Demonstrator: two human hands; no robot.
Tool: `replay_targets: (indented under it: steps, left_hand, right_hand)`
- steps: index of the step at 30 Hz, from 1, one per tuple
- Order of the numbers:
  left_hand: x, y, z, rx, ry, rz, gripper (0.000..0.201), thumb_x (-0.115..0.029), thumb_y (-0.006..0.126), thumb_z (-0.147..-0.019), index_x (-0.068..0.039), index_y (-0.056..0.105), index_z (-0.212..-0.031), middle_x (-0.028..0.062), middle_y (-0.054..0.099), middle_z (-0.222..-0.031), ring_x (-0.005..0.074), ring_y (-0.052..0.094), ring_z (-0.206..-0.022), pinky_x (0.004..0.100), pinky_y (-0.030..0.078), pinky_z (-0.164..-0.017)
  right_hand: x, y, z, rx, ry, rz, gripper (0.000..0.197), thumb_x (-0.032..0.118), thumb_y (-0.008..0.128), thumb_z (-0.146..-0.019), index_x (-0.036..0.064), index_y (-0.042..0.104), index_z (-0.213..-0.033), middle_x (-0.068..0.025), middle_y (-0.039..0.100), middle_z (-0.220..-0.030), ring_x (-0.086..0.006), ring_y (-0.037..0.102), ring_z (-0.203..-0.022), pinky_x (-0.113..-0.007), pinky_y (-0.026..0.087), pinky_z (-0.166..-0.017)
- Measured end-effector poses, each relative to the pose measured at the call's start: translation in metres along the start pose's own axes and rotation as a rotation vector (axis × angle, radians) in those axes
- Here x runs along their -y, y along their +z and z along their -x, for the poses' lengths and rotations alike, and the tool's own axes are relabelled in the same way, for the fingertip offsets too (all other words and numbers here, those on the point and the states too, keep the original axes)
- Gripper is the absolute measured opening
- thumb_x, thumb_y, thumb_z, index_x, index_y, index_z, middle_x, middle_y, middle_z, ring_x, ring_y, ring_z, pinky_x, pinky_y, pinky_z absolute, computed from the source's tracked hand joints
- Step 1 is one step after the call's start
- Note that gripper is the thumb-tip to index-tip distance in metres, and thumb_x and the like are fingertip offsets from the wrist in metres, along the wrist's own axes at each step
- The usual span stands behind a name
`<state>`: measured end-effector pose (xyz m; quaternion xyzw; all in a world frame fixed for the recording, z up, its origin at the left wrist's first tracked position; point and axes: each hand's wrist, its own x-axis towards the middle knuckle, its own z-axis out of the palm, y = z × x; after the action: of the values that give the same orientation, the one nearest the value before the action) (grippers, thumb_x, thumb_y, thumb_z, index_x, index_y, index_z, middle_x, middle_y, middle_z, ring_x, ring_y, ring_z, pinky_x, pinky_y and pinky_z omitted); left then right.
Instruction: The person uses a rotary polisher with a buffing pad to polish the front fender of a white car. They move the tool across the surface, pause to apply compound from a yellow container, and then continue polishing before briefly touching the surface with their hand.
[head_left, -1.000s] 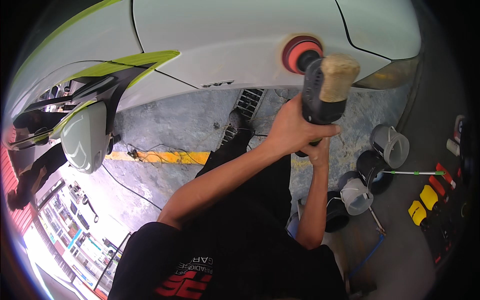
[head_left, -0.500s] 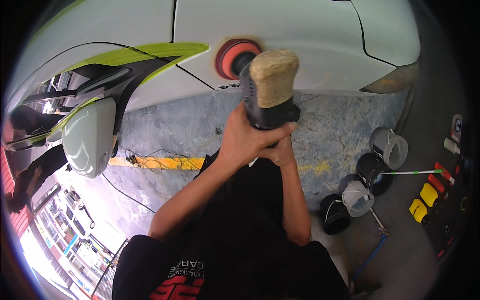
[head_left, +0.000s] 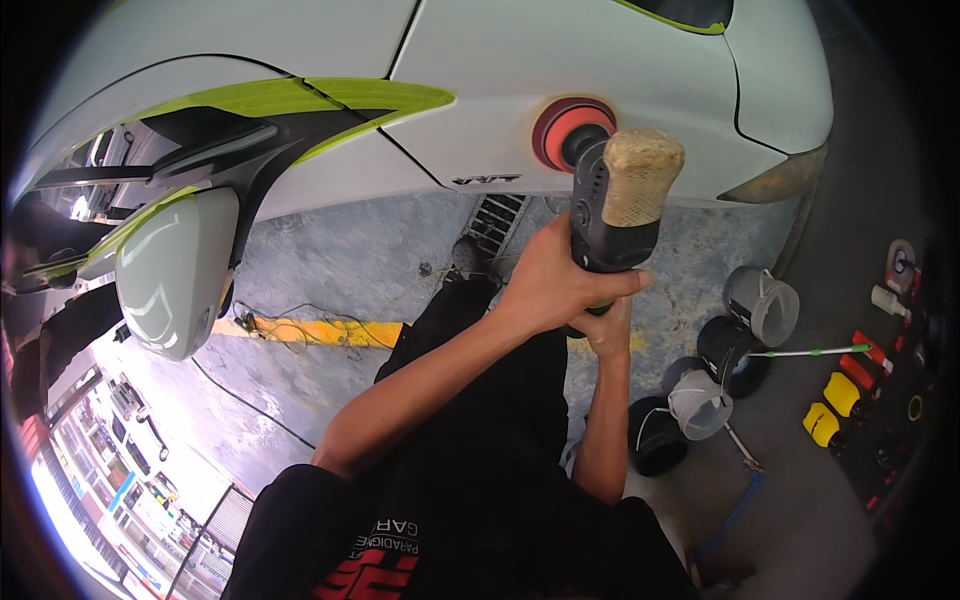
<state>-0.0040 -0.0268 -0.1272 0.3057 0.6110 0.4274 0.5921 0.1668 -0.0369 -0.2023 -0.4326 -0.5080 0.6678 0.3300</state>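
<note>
The left hand [head_left: 550, 285] is curled round the handle of a polisher [head_left: 615, 225], thumb to the right; the right hand [head_left: 607, 328] closes on its lower end, just below, with most of its fingers hidden. The tool reaches up and away from both hands, its red pad [head_left: 553, 130] against the pale car panel [head_left: 480, 85] — whether it sits fully flat, I cannot tell.

Tilting the wrists could dig the pad's rim into the paint, and lingering on one spot could overheat it. Drifting left of the hands, the pad might catch the raised badge [head_left: 487, 180], the panel seam [head_left: 420, 165] or the edge of the green tape [head_left: 400, 95]. With both hands near the tool's rear, a snag could wrench the head sideways.

Left of the hands, loose cables [head_left: 300, 325] lie on the floor [head_left: 300, 260] — a step that way could tangle a foot. Stepping back to the right could knock the buckets [head_left: 745, 300].
</note>
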Motion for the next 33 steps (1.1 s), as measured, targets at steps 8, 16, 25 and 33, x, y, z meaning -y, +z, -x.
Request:
replay_targets:
  steps: [8, 16, 25, 33]
  left_hand:
    - [-0.011, -0.045, 0.030, -0.030, -0.038, 0.052, 0.055, -0.033, 0.098, -0.080, 0.003, 0.075, -0.116, 0.0124, 0.081, -0.108, 0.0203, 0.078, -0.100, 0.0374, 0.061, -0.095]
    - [-0.010, -0.047, 0.029, -0.037, -0.015, 0.046, 0.055, -0.033, 0.097, -0.081, 0.002, 0.075, -0.116, 0.0118, 0.081, -0.108, 0.0204, 0.078, -0.101, 0.0379, 0.061, -0.095]
    - [-0.018, -0.015, 0.012, -0.046, -0.012, -0.127, 0.077, -0.044, 0.098, -0.076, 0.009, 0.068, -0.123, 0.0219, 0.079, -0.112, 0.0320, 0.079, -0.105, 0.0430, 0.061, -0.097]
    - [-0.024, -0.094, 0.061, -0.395, 0.077, -0.880, 0.088, -0.052, 0.101, -0.070, 0.009, 0.066, -0.124, 0.0258, 0.075, -0.105, 0.0434, 0.073, -0.101, 0.0535, 0.058, -0.093]
  right_hand:
    - [0.015, 0.037, -0.010, 0.175, 0.003, 0.110, 0.077, 0.010, 0.093, -0.071, 0.0009, 0.062, -0.141, -0.0078, 0.076, -0.114, -0.0186, 0.073, -0.105, -0.037, 0.059, -0.096]
    - [0.019, 0.043, -0.012, 0.154, 0.009, 0.066, 0.076, 0.010, 0.093, -0.070, -0.0003, 0.063, -0.140, -0.0089, 0.075, -0.115, -0.0200, 0.072, -0.106, -0.038, 0.059, -0.096]
    - [0.000, 0.024, 0.004, 0.023, 0.062, -0.121, 0.076, 0.014, 0.096, -0.068, -0.0026, 0.066, -0.136, -0.0115, 0.073, -0.127, -0.0231, 0.071, -0.119, -0.040, 0.056, -0.105]
    - [-0.062, 0.181, -0.014, 0.365, -0.104, -0.601, 0.102, 0.019, 0.101, -0.076, 0.0032, 0.047, -0.161, -0.0116, 0.056, -0.160, -0.0256, 0.055, -0.147, -0.044, 0.044, -0.124]
